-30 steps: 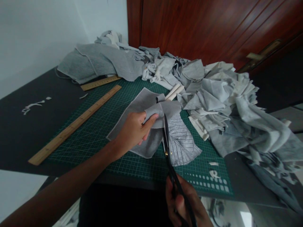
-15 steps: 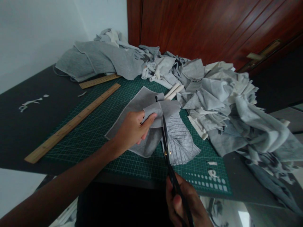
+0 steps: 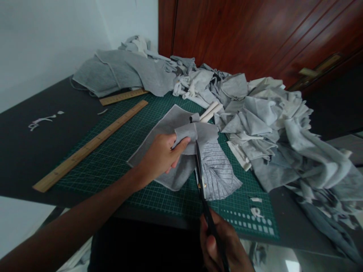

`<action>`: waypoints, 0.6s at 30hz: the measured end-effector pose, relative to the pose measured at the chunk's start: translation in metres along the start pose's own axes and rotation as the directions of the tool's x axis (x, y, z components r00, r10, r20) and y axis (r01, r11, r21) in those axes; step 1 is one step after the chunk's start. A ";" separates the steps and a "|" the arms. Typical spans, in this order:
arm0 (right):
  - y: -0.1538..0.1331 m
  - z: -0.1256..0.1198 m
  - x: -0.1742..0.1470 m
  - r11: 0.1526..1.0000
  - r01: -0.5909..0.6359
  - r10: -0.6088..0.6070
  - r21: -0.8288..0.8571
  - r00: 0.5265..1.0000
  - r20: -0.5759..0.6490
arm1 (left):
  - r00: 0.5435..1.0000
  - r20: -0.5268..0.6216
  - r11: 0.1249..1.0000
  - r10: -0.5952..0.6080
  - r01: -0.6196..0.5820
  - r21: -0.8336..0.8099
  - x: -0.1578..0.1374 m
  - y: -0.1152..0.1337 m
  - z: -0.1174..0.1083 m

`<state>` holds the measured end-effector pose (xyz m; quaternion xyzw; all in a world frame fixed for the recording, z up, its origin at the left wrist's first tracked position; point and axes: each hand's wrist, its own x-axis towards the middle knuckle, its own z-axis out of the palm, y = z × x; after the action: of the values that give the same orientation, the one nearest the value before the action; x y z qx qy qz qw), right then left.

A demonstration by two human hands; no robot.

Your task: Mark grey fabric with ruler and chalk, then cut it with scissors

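My left hand (image 3: 163,154) pinches a grey fabric strip (image 3: 206,132) between thumb and fingers, holding it over the mat. Black-handled scissors (image 3: 200,170) sit in my right hand (image 3: 221,238), which is wrapped round their handles at the front edge. The blades point away from me, and their tips meet the strip just right of my left thumb. Beneath the strip lie a larger plain grey cloth piece (image 3: 176,175) and, to its right, a ribbed grey piece (image 3: 218,170). My left hand hides part of the plain piece.
A green cutting mat (image 3: 113,166) covers the dark table (image 3: 17,151). A wooden ruler (image 3: 90,147) lies on its left, with another ruler (image 3: 123,97) behind. Heaped grey fabric scraps (image 3: 261,113) fill the back and right. Small white scraps (image 3: 256,212) lie front right.
The whole scene has shifted slightly to the right in view. The scissors' blades look a little more closed at the strip. Both hands keep their holds.
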<state>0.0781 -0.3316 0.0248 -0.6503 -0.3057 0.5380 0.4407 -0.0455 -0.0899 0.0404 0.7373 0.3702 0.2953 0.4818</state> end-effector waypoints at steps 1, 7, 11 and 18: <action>0.001 0.000 0.000 1.000 0.004 -0.004 -0.001 1.000 -0.016 | 1.000 -0.004 1.000 0.001 -0.001 0.011 0.000 0.000 0.000; 0.006 -0.003 -0.001 1.000 0.004 -0.004 0.014 1.000 -0.018 | 1.000 -0.017 1.000 -0.007 0.007 0.016 -0.001 0.001 0.001; 0.004 -0.002 0.001 1.000 0.008 -0.008 -0.002 0.999 0.048 | 0.999 -0.032 0.999 -0.027 0.026 -0.041 -0.001 0.003 0.002; 0.007 0.003 0.001 0.994 0.093 -0.090 -0.063 0.995 0.040 | 0.983 0.091 0.924 -0.158 0.180 -0.338 -0.012 0.000 0.011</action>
<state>0.0753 -0.3325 0.0182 -0.6394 -0.3605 0.5191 0.4379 -0.0431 -0.1051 0.0350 0.6157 0.3599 0.2899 0.6382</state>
